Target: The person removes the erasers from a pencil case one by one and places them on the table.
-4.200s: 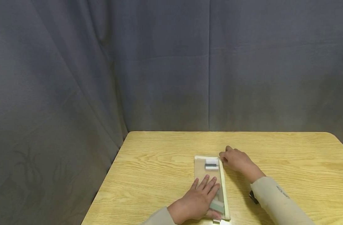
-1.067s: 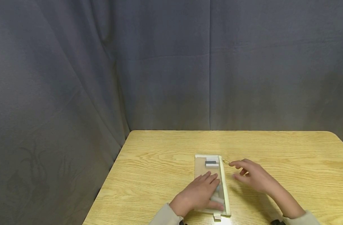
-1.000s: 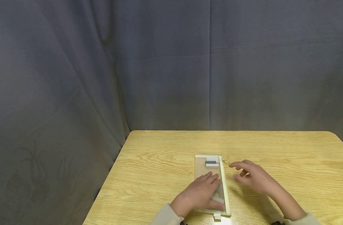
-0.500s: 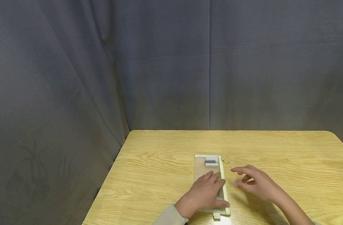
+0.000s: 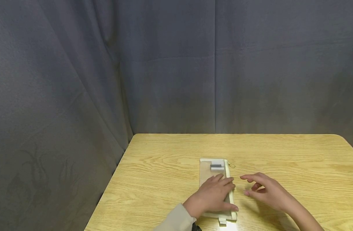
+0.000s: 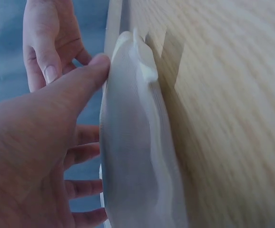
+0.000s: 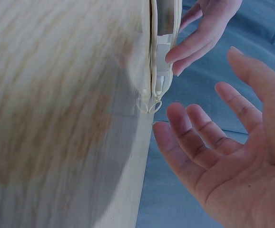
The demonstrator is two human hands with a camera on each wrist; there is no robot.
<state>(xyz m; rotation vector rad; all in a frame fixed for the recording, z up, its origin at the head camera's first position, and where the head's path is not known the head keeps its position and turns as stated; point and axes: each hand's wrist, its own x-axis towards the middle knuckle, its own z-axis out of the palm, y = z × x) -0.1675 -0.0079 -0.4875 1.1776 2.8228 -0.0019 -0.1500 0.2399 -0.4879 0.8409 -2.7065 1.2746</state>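
A translucent, cream-edged zip pouch [image 5: 204,175] lies flat on the table. Through its mesh shows a white block with a dark band, like an eraser [image 5: 217,168]. My left hand [image 5: 214,194] lies across the pouch's near half with fingers extended, covering part of it; in the left wrist view the thumb and fingertips touch the mesh [image 6: 128,128]. My right hand [image 5: 266,189] hovers to the right, fingers loosely bent, holding nothing. Beyond its fingertips, a ring-shaped zipper pull [image 7: 149,105] hangs at the pouch's far right corner, apart from the hand.
The wood-grain table [image 5: 153,179] stretches out on both sides of the pouch. A small white tab [image 5: 222,221] sticks out at the pouch's near end. Grey curtains [image 5: 170,80] hang behind and to the left of the table.
Earlier, my right hand was at the pouch's far right corner; it has drawn back toward me, leaving the zipper pull free. My left hand has slid slightly right across the pouch.
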